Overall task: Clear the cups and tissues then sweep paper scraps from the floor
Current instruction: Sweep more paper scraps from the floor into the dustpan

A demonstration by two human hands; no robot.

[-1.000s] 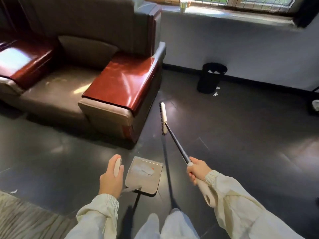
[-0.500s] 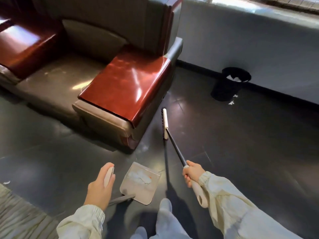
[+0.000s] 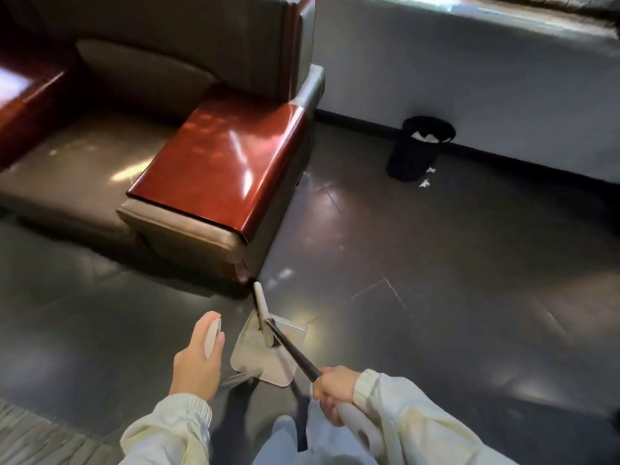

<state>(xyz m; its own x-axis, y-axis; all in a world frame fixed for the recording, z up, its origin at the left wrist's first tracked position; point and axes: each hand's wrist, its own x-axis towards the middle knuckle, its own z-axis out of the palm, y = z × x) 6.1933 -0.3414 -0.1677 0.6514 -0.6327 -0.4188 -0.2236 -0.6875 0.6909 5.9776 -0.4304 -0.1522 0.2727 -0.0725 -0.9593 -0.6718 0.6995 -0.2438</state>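
Right hand [image 3: 335, 387] clenches broom [image 3: 292, 350], left hand [image 3: 198, 367] clenches dustpan [image 3: 258, 364] handle; apparent paper scraps [image 3: 425, 182] lie far right of the dustpan

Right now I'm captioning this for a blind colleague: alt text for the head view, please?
A left hand holds a dustpan by its grip and a right hand holds a broom, its head over the pan, on a dark floor beside a leather armchair. White paper scraps lie by a black bin at the wall.
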